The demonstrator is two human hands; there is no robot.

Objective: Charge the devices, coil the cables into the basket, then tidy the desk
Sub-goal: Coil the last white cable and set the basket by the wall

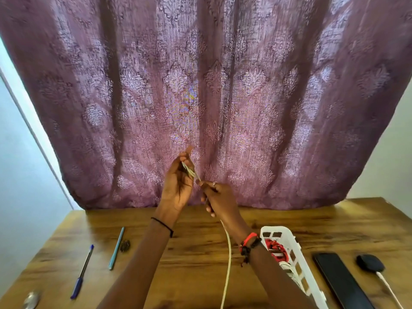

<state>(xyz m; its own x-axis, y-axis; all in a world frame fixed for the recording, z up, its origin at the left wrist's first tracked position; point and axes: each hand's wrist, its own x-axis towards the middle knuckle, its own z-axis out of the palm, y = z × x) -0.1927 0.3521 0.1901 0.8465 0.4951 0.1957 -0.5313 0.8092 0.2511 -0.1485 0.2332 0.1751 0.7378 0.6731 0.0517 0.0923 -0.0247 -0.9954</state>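
Both hands are raised above the wooden desk point(200, 253) in front of the curtain. My left hand point(178, 181) holds loops of a white cable point(227, 259) between thumb and fingers. My right hand point(219, 198) pinches the same cable just below the loops, and the rest of it hangs down to the near edge. A white slotted basket point(292, 250) stands to the right with a red cable point(276, 247) coiled inside. Further right lie a black phone point(341, 284) and a small dark device point(369, 263) with a white cable point(389, 291) plugged in.
On the left of the desk lie a blue pen point(82, 270), a light blue pen point(116, 248), a small dark object point(125, 245) and a metallic object point(31, 299) at the near corner. A purple patterned curtain point(211, 97) hangs behind the desk.
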